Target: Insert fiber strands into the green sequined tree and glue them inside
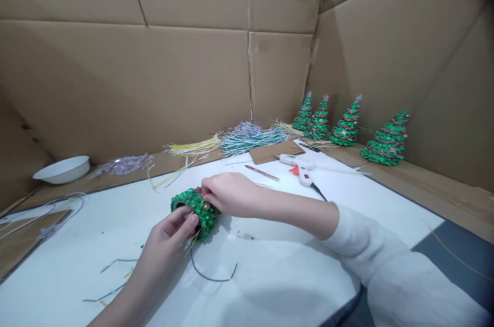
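A small green Christmas tree (203,209) lies on its side on the white table, its hollow base turned toward the left. My left hand (174,230) grips the rim of that base, with fingers inside the opening and the thumb outside. My right hand (224,192) is closed against the tree's decorated upper side, next to a gold bead; whether its fingertips pinch something is hidden. From the base, near my left thumb, hang a dark wire (206,276) and a thin yellow wire (190,248).
Several finished-looking green trees (344,125) stand at the back right. A glue gun (304,172), a pencil-like stick (262,172) and a cardboard piece (276,152) lie in front of them. Wire bundles (254,139) lie along the back; a white bowl (64,170) sits far left. Cardboard walls (185,74) enclose the table.
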`<state>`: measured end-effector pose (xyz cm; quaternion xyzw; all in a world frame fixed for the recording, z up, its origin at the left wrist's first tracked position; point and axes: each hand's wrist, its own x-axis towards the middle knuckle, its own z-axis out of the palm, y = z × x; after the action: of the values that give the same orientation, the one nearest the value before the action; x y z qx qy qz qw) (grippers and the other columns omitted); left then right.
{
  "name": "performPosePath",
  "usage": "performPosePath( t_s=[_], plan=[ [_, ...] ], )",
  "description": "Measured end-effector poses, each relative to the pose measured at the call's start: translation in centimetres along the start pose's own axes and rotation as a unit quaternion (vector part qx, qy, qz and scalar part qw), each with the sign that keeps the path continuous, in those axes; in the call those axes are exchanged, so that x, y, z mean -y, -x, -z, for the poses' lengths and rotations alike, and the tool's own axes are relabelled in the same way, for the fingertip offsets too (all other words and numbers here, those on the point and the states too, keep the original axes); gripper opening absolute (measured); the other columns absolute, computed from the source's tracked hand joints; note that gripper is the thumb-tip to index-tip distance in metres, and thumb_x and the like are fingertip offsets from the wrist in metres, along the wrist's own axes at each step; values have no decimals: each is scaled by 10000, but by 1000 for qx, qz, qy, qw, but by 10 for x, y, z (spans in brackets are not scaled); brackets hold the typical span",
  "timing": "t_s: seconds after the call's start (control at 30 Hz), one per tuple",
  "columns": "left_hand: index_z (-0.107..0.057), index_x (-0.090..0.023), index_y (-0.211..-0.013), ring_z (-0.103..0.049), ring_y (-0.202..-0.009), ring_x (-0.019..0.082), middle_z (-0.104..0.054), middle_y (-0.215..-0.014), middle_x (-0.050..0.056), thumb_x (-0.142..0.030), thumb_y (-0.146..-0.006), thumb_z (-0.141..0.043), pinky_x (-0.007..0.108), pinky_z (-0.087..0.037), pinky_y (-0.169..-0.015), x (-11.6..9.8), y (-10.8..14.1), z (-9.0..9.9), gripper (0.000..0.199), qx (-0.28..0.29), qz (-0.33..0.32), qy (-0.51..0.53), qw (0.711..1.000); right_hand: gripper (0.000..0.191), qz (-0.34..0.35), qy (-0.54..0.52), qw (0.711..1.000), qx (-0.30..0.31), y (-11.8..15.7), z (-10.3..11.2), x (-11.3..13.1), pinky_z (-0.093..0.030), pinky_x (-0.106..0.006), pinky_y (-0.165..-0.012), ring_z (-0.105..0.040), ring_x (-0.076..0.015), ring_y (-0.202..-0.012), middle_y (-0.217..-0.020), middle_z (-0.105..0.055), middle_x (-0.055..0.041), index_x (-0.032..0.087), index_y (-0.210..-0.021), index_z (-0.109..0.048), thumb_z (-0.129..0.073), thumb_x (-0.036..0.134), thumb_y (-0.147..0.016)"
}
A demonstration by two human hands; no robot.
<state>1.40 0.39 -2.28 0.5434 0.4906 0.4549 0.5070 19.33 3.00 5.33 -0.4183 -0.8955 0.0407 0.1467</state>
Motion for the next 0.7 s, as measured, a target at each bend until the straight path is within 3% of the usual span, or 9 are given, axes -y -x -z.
performPosePath(
  t_s=[0.1, 0.2, 0.43, 0.6, 0.7],
  plan=[
    [-584, -164, -774, -436, -657, 118, -499, -692, -19, -499, -649, -694, 203, -361, -587, -3, 1, 0, 374, 2, -12, -38, 999, 208, -20, 20, 999, 17, 3, 8, -2, -298, -260, -545, -594, -195, -759, -889, -676, -88, 143, -969, -576, -479, 287, -856],
    [-571, -150, -753, -372, -572, 89, -482, -648, -28, -518, -627, -696, 195, -313, -522, -8, 3, -1, 409, 1, -8, -50, 999, 166, -39, 15, 999, 31, 4, 18, -8, -295, -251, -533, -596, -182, -750, -856, -683, -79, 144, -930, -595, -487, 224, -832],
    [-543, -160, -783, -303, -483, 71, -382, -544, -63, -509, -721, -613, 194, -228, -453, -11, 4, 2, 362, 41, -11, -79, 996, 196, -31, 17, 999, 20, 1, 8, -4, -271, -250, -532, -583, -168, -729, -845, -678, -62, 173, -879, -623, -431, 201, -851],
    [-553, -163, -783, -294, -450, 65, -382, -519, -67, -477, -716, -632, 195, -207, -439, -14, 8, 1, 331, 22, -2, -74, 997, 160, -52, -1, 998, 38, 2, 20, -13, -308, -246, -566, -580, -165, -741, -841, -679, -81, 143, -878, -636, -505, 218, -828],
    [-554, -163, -774, -313, -441, 66, -426, -530, -53, -464, -723, -632, 197, -219, -438, -15, 8, 0, 315, 27, 3, -63, 998, 163, -34, -21, 999, 13, 0, 18, -14, -308, -244, -571, -566, -147, -706, -793, -671, -64, 151, -812, -640, -485, 196, -835]
  ],
)
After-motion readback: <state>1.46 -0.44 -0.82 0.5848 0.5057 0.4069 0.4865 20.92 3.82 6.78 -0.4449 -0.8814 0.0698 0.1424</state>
